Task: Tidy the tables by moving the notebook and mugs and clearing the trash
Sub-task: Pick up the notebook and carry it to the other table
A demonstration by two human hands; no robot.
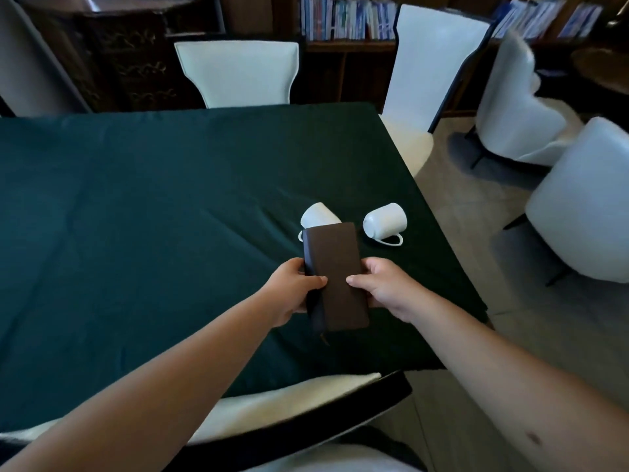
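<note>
I hold a closed dark brown notebook (337,270) with both hands above the green-clothed table (136,206). My left hand (292,287) grips its left edge near the spine, thumb on the cover. My right hand (381,287) grips its right edge, thumb also on the cover. A ribbon marker hangs from the notebook's near end. Two white mugs lie on their sides on the cloth just beyond it: the left mug (320,214) is partly hidden behind the notebook, the right mug (386,221) shows its handle toward me.
White chairs surround the table: one (238,71) at the far side, one (432,66) at the far right corner, one (299,400) right below my arms. White armchairs (578,202) stand on the floor to the right. Bookshelves (347,18) line the back wall.
</note>
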